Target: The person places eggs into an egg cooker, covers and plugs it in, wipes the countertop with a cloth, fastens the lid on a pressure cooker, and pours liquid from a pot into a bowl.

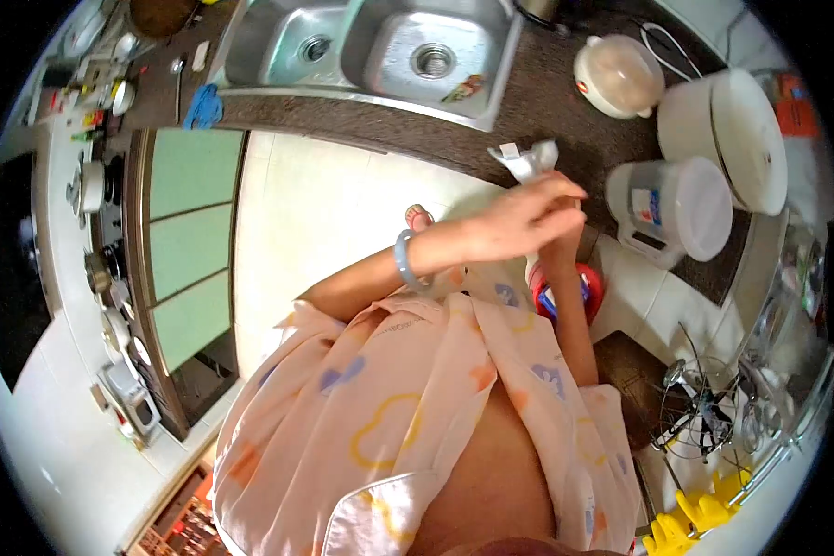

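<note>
My left hand [525, 220], with a pale blue bangle [406, 259] on its wrist, reaches across my right hand [560, 252]. The fingers of the left hand are apart and slightly bent, and I see nothing between them. Most of my right hand is hidden behind the left, so its fingers do not show. Just beyond the hands, at the counter edge, is a crumpled white wrapper or bag [531, 161]; whether a hand touches it I cannot tell. Below my right forearm is a red, round-edged container [594, 293] with a blue part, partly covered.
The dark counter [435, 125] holds a double steel sink [380, 72], a blue cloth [204, 107], a small cream appliance [619, 76], a white lidded pot [713, 130] and a clear plastic jug [658, 208]. Utensils hang in a wire basket [704, 408] near yellow gloves [686, 519].
</note>
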Motion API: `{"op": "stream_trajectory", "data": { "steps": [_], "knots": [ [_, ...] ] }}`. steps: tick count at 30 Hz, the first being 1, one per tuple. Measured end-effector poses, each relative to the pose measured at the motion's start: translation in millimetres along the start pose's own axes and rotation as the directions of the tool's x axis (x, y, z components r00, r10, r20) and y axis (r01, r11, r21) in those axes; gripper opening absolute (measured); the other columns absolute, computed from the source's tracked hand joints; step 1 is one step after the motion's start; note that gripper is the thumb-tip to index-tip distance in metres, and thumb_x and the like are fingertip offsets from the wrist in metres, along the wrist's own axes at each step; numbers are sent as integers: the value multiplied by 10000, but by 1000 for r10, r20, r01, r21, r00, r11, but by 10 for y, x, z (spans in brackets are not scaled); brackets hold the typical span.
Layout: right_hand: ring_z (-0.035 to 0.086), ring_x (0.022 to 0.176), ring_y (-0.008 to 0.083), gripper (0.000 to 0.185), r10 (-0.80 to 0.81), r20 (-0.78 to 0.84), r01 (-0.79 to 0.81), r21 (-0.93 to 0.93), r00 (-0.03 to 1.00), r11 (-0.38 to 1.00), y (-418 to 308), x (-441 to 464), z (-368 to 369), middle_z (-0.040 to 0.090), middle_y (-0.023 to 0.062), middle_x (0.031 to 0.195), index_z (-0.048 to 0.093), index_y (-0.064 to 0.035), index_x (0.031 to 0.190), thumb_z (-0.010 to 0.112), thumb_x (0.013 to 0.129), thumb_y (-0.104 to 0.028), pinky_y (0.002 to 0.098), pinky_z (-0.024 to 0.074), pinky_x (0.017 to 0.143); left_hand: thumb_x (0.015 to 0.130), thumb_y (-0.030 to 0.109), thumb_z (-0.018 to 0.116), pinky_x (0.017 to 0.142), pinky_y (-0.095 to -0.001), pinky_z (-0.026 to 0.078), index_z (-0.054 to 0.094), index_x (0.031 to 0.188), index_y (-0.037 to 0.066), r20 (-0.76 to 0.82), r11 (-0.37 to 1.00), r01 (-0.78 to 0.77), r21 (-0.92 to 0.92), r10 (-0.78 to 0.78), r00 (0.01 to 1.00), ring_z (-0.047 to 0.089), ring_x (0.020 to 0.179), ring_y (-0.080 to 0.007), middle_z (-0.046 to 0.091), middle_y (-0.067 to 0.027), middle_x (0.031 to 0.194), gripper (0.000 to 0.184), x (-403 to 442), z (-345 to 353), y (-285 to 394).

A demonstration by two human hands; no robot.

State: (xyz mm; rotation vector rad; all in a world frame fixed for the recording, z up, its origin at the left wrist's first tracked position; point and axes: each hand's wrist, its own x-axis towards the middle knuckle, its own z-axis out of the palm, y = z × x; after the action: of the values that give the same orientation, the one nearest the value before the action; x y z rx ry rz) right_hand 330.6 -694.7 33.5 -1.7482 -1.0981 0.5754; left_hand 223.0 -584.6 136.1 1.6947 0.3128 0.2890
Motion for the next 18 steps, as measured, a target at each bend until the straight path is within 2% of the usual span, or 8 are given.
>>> {"op": "stream_trajectory", "data": {
  "steps": [1, 2, 4, 6, 8, 10, 14, 18],
  "knots": [
    [521, 1197, 330, 274, -150, 15, 151, -143, 989, 978, -93, 160, 61, 542, 117, 1320, 619, -48, 1135, 600, 869, -111, 412, 413, 1011, 995, 274, 523, 932, -342, 470, 533, 1275, 33, -41, 992, 110, -58, -112, 993, 572, 1084, -246, 563, -148, 1181, 370, -214, -220, -1],
    [477, 1241, 350, 354, -298, 139, 324, -237, 944, 916, 218, 308, 197, 504, 119, 1371, 592, -82, 1213, 621, 870, -167, 456, 380, 1041, 993, 247, 527, 919, -335, 479, 551, 1258, 34, -76, 969, 212, -125, -222, 972, 584, 1067, -242, 570, -145, 1178, 341, -467, -464, 9],
    [405, 1311, 341, 477, -243, 419, 467, -598, 875, 651, 77, 393, 461, 443, 99, 1434, 526, -128, 1323, 638, 868, -219, 515, 323, 1073, 988, 211, 538, 884, -326, 494, 571, 1232, 33, -290, 954, 294, 58, -265, 920, 600, 1018, -235, 569, -146, 1197, 303, -1041, -826, -233],
    [331, 1367, 324, 566, -211, 495, 508, -601, 843, 618, 31, 497, 703, 376, 92, 1484, 451, -151, 1395, 641, 871, -253, 555, 264, 1099, 984, 204, 546, 865, -334, 498, 574, 1227, 30, -477, 931, 358, 66, -286, 831, 603, 980, -230, 573, -148, 1198, 300, -1685, -1103, -513],
    [303, 1390, 320, 587, -206, 590, 565, -524, 781, 637, -132, 556, 965, 342, 92, 1509, 420, -170, 1428, 621, 886, -270, 533, 242, 1125, 985, 207, 550, 846, -325, 499, 581, 1218, 24, -596, 880, 468, -84, -420, 684, 606, 956, -209, 603, -134, 1139, 298, -2291, -1328, -601],
    [263, 1419, 323, 593, -258, 684, 668, -440, 682, 600, -256, 716, 1364, 304, 93, 1538, 391, -167, 1450, 583, 910, -316, 526, 200, 1149, 978, 226, 556, 840, -350, 530, 583, 1204, 11, -682, 806, 572, -152, -505, 529, 639, 964, -263, 591, -171, 1189, 313, -2833, -1457, -799],
    [248, 1422, 326, 595, -340, 793, 788, -265, 506, 555, -759, 1067, 2346, 298, 100, 1534, 381, -161, 1452, 574, 915, -327, 514, 199, 1151, 996, 235, 541, 816, -305, 500, 582, 1198, -4, -802, 806, 515, -293, -500, 328, 607, 914, -193, 631, -115, 1088, 316, -3556, -1420, -1008],
    [258, 1413, 333, 553, -454, 771, 837, -181, 447, 516, -1023, 1469, 3324, 305, 118, 1525, 400, -163, 1437, 534, 937, -359, 511, 199, 1150, 1005, 266, 535, 815, -272, 470, 580, 1192, -14, -812, 768, 465, -440, -561, 159, 582, 920, -157, 634, -73, 1078, 339, -3807, -1241, -1053]
  ]
}}
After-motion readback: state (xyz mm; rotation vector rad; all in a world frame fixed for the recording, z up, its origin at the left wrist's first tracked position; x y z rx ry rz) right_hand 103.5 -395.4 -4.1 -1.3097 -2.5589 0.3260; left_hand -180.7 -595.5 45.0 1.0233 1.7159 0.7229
